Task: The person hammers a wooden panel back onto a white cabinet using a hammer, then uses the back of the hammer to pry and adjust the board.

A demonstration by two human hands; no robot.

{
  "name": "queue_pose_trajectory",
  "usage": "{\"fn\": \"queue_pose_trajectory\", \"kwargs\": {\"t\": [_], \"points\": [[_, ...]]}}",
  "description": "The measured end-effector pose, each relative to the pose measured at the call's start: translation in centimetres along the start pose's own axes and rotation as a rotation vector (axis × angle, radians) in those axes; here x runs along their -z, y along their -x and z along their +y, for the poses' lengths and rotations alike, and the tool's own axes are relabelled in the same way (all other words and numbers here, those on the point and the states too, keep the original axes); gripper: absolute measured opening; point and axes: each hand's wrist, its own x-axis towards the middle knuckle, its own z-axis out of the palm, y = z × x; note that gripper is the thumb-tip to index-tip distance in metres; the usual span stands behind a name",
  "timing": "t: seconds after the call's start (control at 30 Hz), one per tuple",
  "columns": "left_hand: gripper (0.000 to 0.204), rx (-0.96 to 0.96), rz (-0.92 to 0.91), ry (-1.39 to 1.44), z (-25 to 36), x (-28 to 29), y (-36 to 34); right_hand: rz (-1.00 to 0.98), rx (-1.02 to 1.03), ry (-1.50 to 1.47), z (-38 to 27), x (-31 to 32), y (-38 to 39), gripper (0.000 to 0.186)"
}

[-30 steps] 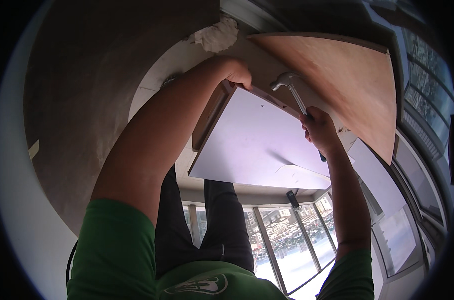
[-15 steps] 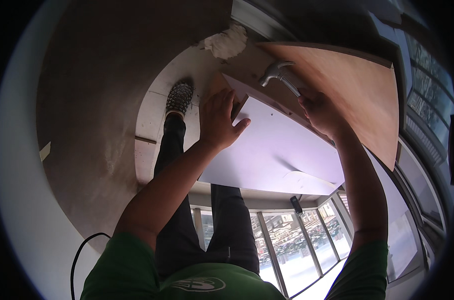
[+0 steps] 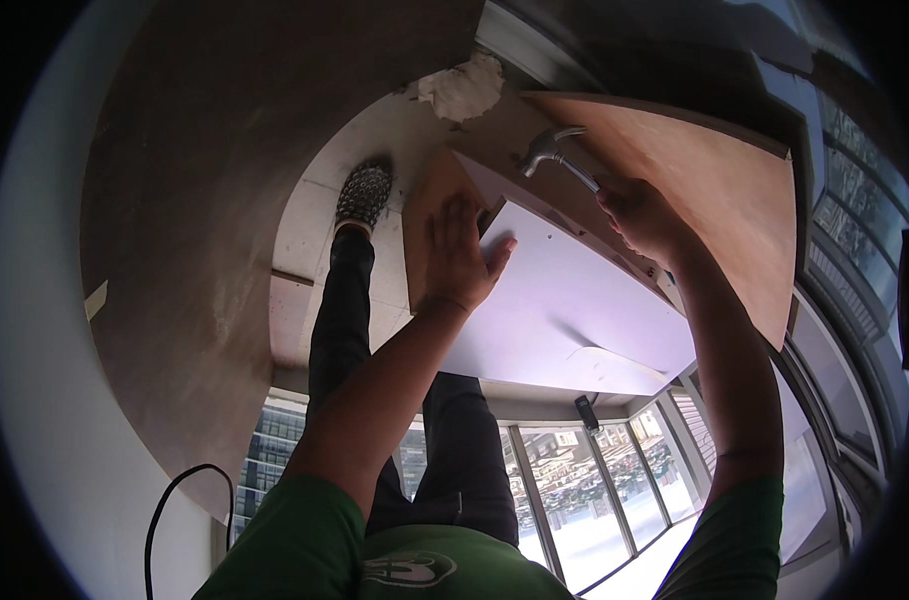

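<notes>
A claw hammer (image 3: 577, 170) with a metal head is in my right hand (image 3: 642, 222), its fingers wrapped round the handle. The head is raised above the boards, to the left of that hand. My left hand (image 3: 460, 255) lies flat with fingers stretched and thumb apart. It rests along the corner where a brown board (image 3: 424, 225) meets a white panel (image 3: 574, 310). Small dark spots mark the white panel near its far edge, and a thin pale curved strip shows lower on it. My left palm hides part of the corner.
A large brown board (image 3: 704, 185) leans at the right. Another big brown panel (image 3: 194, 180) fills the left side. Crumpled whitish material (image 3: 464, 88) lies on the floor at the far end. My shoe (image 3: 364, 190) stands beside the boards. Windows (image 3: 574, 490) appear below; a black cable (image 3: 152, 535) hangs lower left.
My left hand has shifted right and slightly down along the corner, and more of the brown board shows beside it. My right hand still holds the hammer in nearly the same place.
</notes>
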Motion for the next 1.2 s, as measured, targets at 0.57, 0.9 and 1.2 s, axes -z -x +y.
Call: {"fn": "queue_pose_trajectory", "kwargs": {"t": [0.57, 0.9, 1.2], "points": [[0.088, 0.056, -0.026, -0.021, 0.9, 0.4, -0.5, -0.005, 0.058, 0.080, 0.7, 0.2, -0.1, 0.026], [0.088, -0.010, 0.019, -0.096, -0.1, -0.9, 0.3, 0.021, 0.222, 0.187, 3.3, -0.2, -1.3, 0.023], [0.087, -0.023, 0.036, -0.113, -0.1, -1.0, 0.3, -0.034, 0.171, 0.181, 5.0, 0.4, -0.9, 0.022]]}}
